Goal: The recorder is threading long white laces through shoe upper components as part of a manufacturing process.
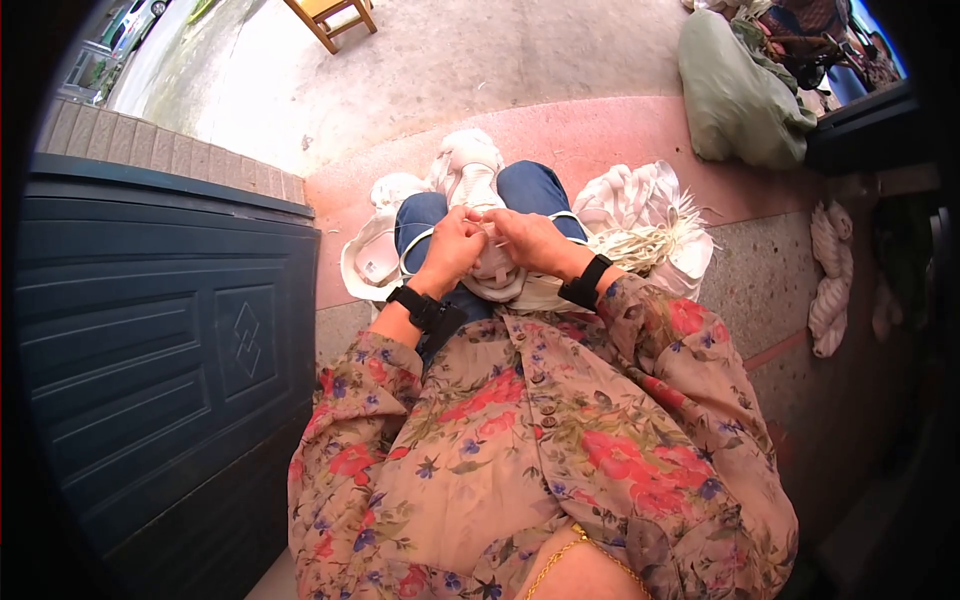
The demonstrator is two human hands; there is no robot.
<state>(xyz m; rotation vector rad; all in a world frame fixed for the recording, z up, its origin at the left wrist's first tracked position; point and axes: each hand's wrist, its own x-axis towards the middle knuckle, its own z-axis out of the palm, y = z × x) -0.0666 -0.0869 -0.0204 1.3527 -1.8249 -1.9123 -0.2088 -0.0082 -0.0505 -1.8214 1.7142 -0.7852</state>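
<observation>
A white shoe (pixel 478 183) rests between my knees, with its laced middle partly under my hands. My left hand (pixel 453 247) is closed, thumb and fingertips pinched over the shoe. Close against it, my right hand (pixel 532 242) is closed too, its fingertips meeting the left ones. Between them runs a thin pale strand that looks like a shoelace, though the fingers cover most of it. More white shoes (pixel 372 256) lie beside my left knee. By my right knee, a bundle of cream shoelaces (pixel 648 246) spreads over further white shoes (pixel 628 195).
A dark blue panelled door (pixel 170 340) stands at my left. A full pale green sack (pixel 735 95) sits at the far right. A twisted white hank (pixel 830 280) hangs to the right. A wooden stool (pixel 330 18) stands on the pavement ahead.
</observation>
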